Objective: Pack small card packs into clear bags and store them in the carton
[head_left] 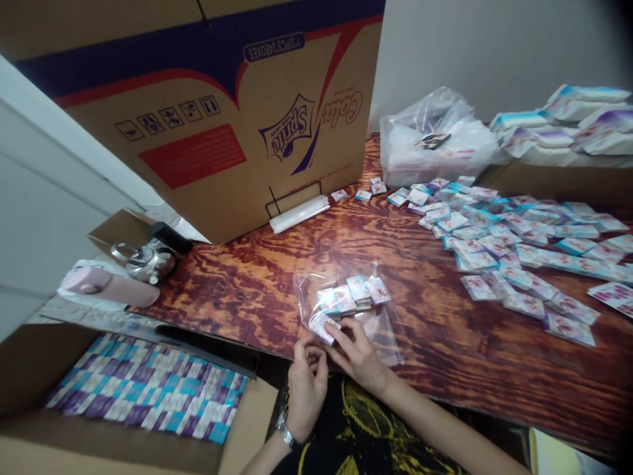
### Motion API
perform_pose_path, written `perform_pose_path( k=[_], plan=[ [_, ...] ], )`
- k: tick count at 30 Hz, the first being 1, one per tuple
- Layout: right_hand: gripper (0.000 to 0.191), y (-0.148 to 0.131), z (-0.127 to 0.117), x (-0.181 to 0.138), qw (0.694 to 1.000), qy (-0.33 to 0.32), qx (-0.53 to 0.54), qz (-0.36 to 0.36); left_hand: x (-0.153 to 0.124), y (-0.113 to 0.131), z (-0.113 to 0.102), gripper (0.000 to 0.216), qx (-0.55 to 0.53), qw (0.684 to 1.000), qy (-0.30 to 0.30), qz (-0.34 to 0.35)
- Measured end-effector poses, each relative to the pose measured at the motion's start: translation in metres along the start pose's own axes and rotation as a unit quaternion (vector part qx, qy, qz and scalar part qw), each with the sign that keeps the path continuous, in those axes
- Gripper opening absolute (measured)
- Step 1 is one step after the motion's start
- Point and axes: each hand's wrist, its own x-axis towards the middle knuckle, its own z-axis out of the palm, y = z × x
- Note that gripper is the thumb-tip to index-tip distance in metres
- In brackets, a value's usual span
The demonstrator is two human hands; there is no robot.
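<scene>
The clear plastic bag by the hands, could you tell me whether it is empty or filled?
Partly filled: several small packets show through the clear plastic bag.

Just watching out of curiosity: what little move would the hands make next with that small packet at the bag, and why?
Probably slide the packet fully into the clear bag: both the left hand and right hand pinch it at the bag's near edge, beside packets already inside.

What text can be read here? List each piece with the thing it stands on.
"Cola" on the big cardboard box, printed upside down.
"Sprite" on the same box, in the blue emblem, upside down.
A blue oval label near the box's top holds capitals and digits, too small to read surely.
Four handling pictograms on the box, no words.
The small packets on the wooden table and in the clear bag at both hands: print too blurred to read.
</scene>
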Motion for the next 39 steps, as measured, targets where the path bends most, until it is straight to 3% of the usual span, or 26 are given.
perform_pose_path(
  k=[4,13,17,21,25,28,30,33,36,39],
  plan=[
    [0.042,0.001,0.004,0.0,1.0,0.003,0.002,-0.002,-0.001,-0.001,-0.002,0.022,-0.029,1.0,-0.002,-0.01],
    [0.036,0.005,0.009,-0.002,0.991,-0.001,-0.131,-0.035,-0.007,0.002,-0.003,0.019,-0.047,0.998,-0.027,-0.029],
    [0.04,0.008,0.007,-0.003,0.992,-0.047,-0.11,-0.03,-0.003,-0.004,-0.006,0.021,-0.037,0.999,-0.019,-0.02],
    [0.046,0.015,0.01,-0.001,0.988,-0.081,-0.109,-0.069,0.0,-0.011,-0.006,0.021,-0.023,0.999,-0.018,-0.013],
    [0.042,0.016,0.011,0.004,0.988,-0.081,-0.115,-0.062,-0.003,-0.011,-0.009,0.018,0.01,0.999,-0.036,0.0],
    [0.041,0.012,-0.002,0.001,0.989,-0.097,-0.099,-0.056,-0.008,-0.005,-0.017,0.02,0.099,0.992,0.012,0.073],
    [0.036,0.011,-0.014,-0.003,0.987,-0.121,-0.083,-0.069,-0.01,0.001,-0.022,0.027,0.19,0.96,0.021,0.203],
    [0.029,0.013,-0.028,0.0,0.973,-0.196,-0.078,-0.096,-0.011,0.011,-0.02,0.037,0.315,0.856,-0.095,0.399],
    [0.028,0.017,-0.029,0.014,0.948,-0.281,-0.097,-0.113,-0.007,0.014,-0.009,0.039,0.435,0.778,-0.191,0.411],
    [0.032,0.019,-0.023,0.032,0.93,-0.33,-0.116,-0.111,-0.003,0.006,0.001,0.038,0.502,0.754,-0.218,0.363]
  ],
)
